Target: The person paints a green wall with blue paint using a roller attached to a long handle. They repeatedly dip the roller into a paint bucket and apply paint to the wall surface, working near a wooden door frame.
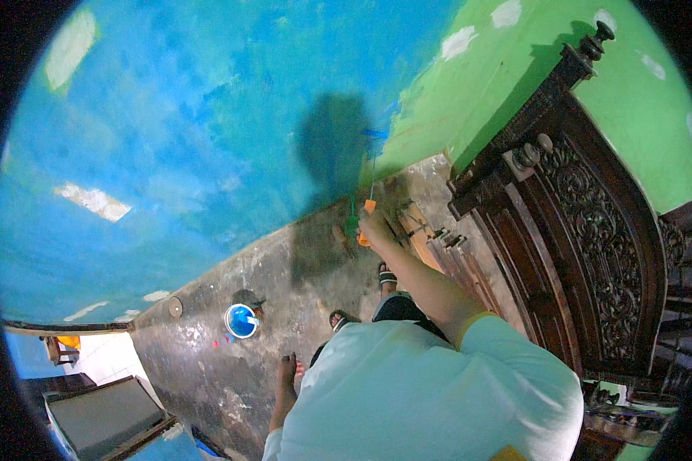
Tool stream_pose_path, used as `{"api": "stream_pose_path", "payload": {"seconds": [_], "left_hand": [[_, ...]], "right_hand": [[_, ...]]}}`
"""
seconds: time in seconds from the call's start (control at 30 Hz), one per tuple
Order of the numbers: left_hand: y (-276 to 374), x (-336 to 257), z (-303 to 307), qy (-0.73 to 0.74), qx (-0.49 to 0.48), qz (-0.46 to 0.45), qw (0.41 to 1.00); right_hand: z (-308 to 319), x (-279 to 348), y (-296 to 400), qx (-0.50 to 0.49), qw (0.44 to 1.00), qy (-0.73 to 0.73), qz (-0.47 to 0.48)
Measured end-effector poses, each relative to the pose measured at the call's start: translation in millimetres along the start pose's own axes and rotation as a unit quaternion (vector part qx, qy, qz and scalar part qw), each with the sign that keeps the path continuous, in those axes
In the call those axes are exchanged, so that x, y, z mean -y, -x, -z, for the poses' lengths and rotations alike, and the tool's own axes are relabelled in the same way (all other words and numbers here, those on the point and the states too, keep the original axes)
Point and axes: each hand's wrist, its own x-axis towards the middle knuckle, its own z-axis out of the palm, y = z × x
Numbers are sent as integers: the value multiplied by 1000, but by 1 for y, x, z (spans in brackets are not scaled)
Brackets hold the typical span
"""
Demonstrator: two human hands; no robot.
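Note:
My right hand (371, 226) grips the orange handle of a paint roller (369, 206). A thin rod runs up from the handle to the narrow blue roller head (375, 133), which is at the wall (219, 132) near where blue paint meets green. My left hand (290, 369) hangs low beside my body, over the floor, and appears to hold nothing. To the left on the floor stands an open white-rimmed bucket of blue paint (242, 320), with something pale blue leaning in it. My shadow darkens the wall around the roller.
A dark carved wooden bed panel (597, 248) leans at the right, near wooden boards (421, 230). A green object (352, 222) lies beyond my right hand. A small round disc (175, 307) rests by the wall base. At lower left are a doorway and a grey-topped piece (106, 418).

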Motion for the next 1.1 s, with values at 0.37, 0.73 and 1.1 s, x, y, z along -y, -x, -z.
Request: {"api": "stream_pose_path", "payload": {"seconds": [0.37,0.73,1.1], "left_hand": [[19,-13,-40,22,-1,29,999],[50,-33,-116,66,-45,87,993],[93,-81,-308,-98,-57,11,994]], "right_hand": [[154,27,-45,67,986,124,-92],[201,52,-158,175,975,124,-63],[186,-26,-287,196,966,154,-66]]}}
